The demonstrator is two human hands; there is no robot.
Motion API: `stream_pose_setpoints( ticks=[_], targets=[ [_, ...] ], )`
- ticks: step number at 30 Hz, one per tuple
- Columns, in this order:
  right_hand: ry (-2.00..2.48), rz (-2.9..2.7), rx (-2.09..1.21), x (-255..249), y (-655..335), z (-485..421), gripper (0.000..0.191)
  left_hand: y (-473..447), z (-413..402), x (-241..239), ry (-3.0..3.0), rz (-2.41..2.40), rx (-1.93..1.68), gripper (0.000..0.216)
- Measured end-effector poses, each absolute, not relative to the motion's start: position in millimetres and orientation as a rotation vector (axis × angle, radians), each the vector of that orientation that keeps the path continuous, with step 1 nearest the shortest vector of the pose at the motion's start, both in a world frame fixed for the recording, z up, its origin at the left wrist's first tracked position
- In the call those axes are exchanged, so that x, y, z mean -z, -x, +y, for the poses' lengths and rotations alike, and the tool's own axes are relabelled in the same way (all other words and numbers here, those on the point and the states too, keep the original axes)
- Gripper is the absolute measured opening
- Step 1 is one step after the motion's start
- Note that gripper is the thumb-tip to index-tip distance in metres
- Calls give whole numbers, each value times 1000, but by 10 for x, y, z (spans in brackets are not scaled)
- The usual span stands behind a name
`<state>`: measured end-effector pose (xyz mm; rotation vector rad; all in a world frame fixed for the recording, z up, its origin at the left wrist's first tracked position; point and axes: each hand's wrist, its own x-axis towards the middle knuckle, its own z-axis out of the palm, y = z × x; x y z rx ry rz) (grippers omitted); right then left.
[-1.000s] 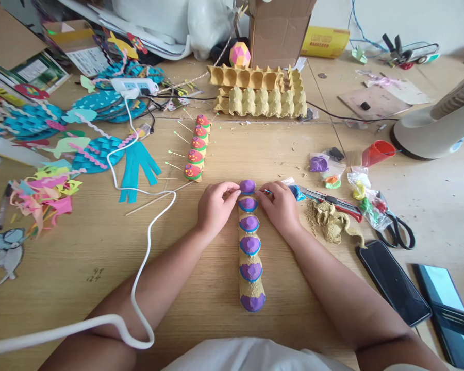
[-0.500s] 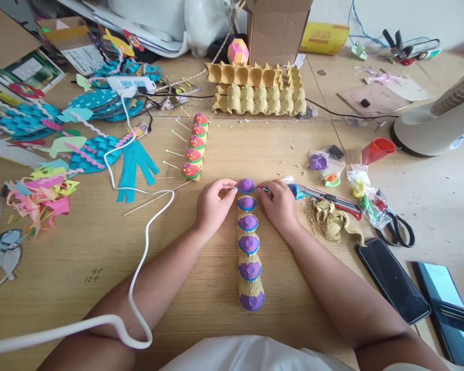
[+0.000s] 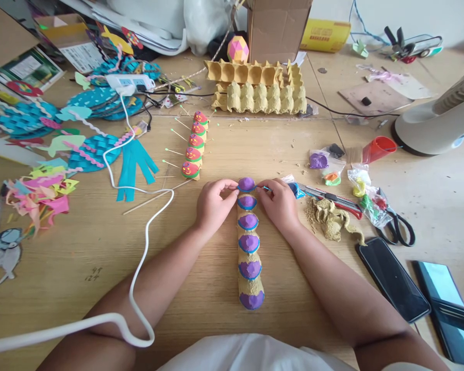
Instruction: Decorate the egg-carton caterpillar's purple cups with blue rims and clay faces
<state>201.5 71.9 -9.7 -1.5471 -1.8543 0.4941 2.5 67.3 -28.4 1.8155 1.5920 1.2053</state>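
Observation:
A strip of egg carton (image 3: 254,287) lies lengthwise in front of me, its bumps capped with purple clay and edged in blue. At its far end, a thin blue clay strand (image 3: 247,190) runs along the lower edge of the last purple cap (image 3: 246,183). My left hand (image 3: 217,203) pinches at the left side of that cap, thumb and forefinger closed on the strand's end. On the right side, my right hand (image 3: 277,205) is closed in a pinch on the strand's other end, with a bit of blue showing between the fingers.
A finished-looking carton caterpillar (image 3: 194,154) with pins stands beyond my left hand. A white cable (image 3: 147,232) loops over the left side. Right of my hand lie a utility knife (image 3: 328,197), carton scraps (image 3: 330,221), scissors (image 3: 404,226) and a phone (image 3: 392,281). Uncut egg cartons (image 3: 266,99) sit at the back.
My hands stay at the far cap with almost no movement. The whole view has shifted very slightly.

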Motion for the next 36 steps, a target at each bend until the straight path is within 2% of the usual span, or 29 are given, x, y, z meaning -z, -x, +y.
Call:
stream_pose_setpoints(
  ticks=[14, 26, 36],
  targets=[
    [1527, -1799, -496, 67, -1998, 688, 12, -30, 672, 266, -1792, 1593, -1194, 6],
    [1457, -1830, -478, 58, -2033, 640, 22, -22, 670, 267, -1813, 1609, -1185, 7],
    [1465, -1839, -463, 50, -2039, 618, 21, -20, 666, 269, -1811, 1604, -1185, 8]
  ],
)
